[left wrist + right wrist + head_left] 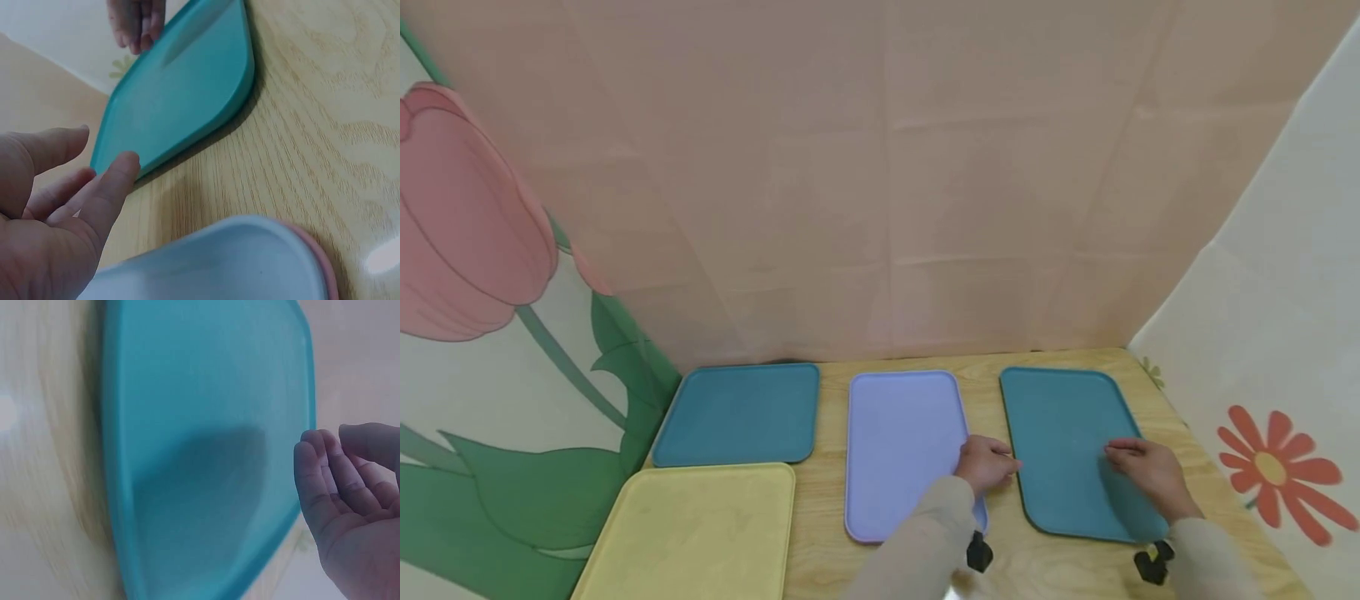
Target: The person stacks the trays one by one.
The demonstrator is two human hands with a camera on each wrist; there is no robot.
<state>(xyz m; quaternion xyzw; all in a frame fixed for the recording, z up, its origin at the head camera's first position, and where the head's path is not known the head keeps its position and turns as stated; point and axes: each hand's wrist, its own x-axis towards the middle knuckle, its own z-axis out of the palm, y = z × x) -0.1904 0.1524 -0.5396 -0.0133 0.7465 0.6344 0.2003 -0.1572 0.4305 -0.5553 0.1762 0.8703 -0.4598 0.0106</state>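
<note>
Right teal tray [1060, 442] lies at four o'clock in the head view; probably light, stiff and slippery, best held at nine and three o'clock. There, left hand [987, 465] and right hand [1152, 473] sit half open, holding nothing. Purple tray [902, 442]: nine o'clock.

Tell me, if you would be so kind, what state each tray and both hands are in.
Left teal tray: lying flat, face up
Yellow tray: face up, cut off by the picture's edge
Purple tray: face up, partly hidden
Right teal tray: face up, shadow on it
Left hand: holding nothing, fingers relaxed
Right hand: holding nothing, fingers loosely bent
</note>
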